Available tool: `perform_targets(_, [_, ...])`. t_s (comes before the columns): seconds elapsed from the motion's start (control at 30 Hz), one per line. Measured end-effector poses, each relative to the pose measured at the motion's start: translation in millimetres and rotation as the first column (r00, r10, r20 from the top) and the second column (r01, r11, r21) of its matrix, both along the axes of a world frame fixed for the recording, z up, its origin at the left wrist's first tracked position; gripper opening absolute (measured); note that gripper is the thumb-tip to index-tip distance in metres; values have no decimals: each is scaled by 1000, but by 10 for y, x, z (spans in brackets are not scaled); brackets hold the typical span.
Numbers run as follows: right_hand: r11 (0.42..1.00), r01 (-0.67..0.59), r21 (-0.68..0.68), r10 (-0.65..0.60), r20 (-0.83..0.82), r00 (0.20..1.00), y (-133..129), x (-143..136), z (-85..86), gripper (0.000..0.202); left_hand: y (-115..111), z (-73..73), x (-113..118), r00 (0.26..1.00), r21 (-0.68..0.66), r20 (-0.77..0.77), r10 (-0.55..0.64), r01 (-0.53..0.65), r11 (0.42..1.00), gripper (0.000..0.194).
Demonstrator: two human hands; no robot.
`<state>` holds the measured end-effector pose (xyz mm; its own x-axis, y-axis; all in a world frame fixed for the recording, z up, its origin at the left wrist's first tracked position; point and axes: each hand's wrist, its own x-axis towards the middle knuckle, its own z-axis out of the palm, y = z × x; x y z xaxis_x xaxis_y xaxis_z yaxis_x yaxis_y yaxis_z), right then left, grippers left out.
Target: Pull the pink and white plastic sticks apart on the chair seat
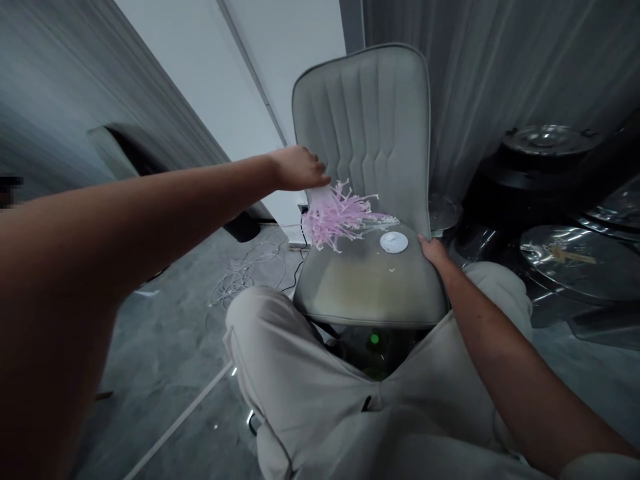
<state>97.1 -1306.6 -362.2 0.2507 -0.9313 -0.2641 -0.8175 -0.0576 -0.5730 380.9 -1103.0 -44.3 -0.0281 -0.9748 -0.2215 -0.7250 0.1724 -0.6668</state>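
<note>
My left hand (301, 168) is closed around the upper end of a bundle of thin pink strands with white tips (340, 217). The strands fan out over the back left of the grey chair's seat (335, 283), and a few reach across toward the middle. At the seat's right edge, my right hand (434, 252) grips the side of the chair, with its fingers mostly hidden. Between the two hands a small round white disc (394, 242) lies on the seat. A tiny pale scrap (392, 271) is just in front of it.
The padded chair back (363, 113) rises behind the seat. Left of the chair, coiled clear tubing (245, 277) and a dark cable (299, 273) lie on the floor. Shiny round metal pieces (560, 257) stand at the right. A white pole (180, 420) slants at lower left.
</note>
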Motion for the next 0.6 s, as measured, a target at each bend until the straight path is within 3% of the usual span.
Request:
perform_targets(0.3, [998, 0, -63, -8, -127, 992, 173, 5, 208, 34, 47, 102, -119, 988, -37, -74, -138, 136, 990, 44])
perform_targets(0.47, [998, 1, -69, -12, -161, 987, 266, -12, 321, 34, 137, 270, -282, 987, -79, -8, -158, 156, 985, 51])
perform_targets(0.6, [998, 1, -55, -10, -163, 987, 288, -29, 364, 34, 215, 432, -436, 981, -201, -24, -190, 182, 962, 59])
